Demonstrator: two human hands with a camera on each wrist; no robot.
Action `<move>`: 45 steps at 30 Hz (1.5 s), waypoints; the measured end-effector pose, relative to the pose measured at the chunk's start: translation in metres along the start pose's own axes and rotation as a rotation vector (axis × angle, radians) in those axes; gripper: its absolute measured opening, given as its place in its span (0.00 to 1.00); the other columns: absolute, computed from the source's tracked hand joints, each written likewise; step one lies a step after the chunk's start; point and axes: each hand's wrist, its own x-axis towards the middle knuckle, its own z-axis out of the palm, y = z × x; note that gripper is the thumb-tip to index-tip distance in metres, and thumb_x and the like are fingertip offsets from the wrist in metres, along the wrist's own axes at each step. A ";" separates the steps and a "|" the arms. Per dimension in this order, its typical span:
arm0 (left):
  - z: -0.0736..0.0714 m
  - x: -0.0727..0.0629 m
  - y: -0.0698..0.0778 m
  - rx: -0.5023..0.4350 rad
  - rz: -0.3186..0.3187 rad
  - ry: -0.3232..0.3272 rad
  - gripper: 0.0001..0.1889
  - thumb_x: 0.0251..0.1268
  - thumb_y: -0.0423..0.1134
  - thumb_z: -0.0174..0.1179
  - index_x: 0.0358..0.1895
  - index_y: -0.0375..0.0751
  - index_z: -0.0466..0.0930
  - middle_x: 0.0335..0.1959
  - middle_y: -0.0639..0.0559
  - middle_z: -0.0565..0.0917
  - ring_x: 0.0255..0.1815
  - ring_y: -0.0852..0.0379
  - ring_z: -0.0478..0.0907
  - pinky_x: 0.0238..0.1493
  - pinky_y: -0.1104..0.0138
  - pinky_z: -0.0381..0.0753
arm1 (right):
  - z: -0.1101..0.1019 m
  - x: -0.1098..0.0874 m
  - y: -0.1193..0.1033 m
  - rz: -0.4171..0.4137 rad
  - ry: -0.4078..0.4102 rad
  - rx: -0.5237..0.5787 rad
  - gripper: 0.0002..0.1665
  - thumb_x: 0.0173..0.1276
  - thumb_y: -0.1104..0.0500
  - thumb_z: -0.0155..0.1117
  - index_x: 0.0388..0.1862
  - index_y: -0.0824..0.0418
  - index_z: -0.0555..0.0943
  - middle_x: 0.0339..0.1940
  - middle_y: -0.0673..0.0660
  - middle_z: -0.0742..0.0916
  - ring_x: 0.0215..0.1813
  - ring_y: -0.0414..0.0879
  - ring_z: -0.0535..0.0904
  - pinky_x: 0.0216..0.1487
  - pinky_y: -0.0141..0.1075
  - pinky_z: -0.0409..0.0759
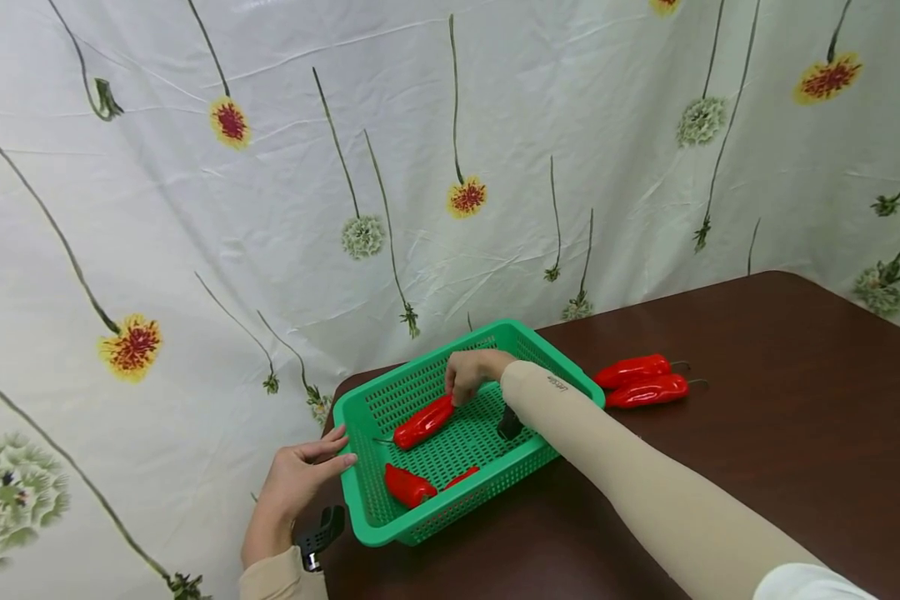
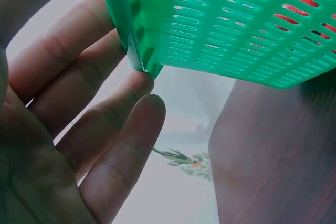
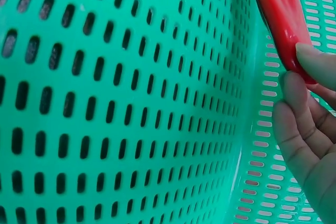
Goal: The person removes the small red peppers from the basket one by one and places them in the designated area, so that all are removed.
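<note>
A green plastic basket with slotted walls stands on the dark table. Inside it, my right hand pinches the tip of a long red pepper between thumb and fingers; the right wrist view shows this pinch on the pepper close up. The pepper's stem points toward the basket's left side. At the left end, my left hand holds the basket's rim, its fingers lying against the edge in the left wrist view. Another red pepper lies by the near wall, with a red piece partly hidden beside it.
Two red peppers lie side by side on the table, just right of the basket. Behind the table hangs a white cloth printed with flowers. A black wrist strap is on my left wrist.
</note>
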 end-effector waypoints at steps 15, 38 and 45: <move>0.006 0.001 0.001 -0.013 -0.022 -0.022 0.28 0.61 0.43 0.72 0.63 0.35 0.79 0.70 0.47 0.73 0.79 0.44 0.60 0.72 0.52 0.70 | -0.004 -0.001 0.005 -0.012 -0.005 0.180 0.05 0.70 0.70 0.62 0.39 0.64 0.85 0.42 0.59 0.86 0.45 0.53 0.87 0.58 0.51 0.84; -0.002 -0.001 0.005 0.042 -0.032 -0.050 0.31 0.62 0.48 0.71 0.65 0.36 0.78 0.71 0.50 0.71 0.80 0.44 0.57 0.73 0.51 0.69 | -0.013 -0.023 -0.029 -0.119 0.085 0.339 0.04 0.71 0.68 0.62 0.41 0.67 0.83 0.44 0.61 0.86 0.56 0.63 0.83 0.47 0.41 0.88; -0.002 0.001 0.004 0.041 -0.027 -0.052 0.30 0.62 0.47 0.71 0.65 0.36 0.78 0.71 0.50 0.71 0.80 0.44 0.58 0.71 0.56 0.72 | -0.026 -0.036 -0.037 -0.189 0.119 0.389 0.07 0.71 0.69 0.62 0.45 0.69 0.82 0.46 0.62 0.87 0.43 0.49 0.85 0.47 0.40 0.88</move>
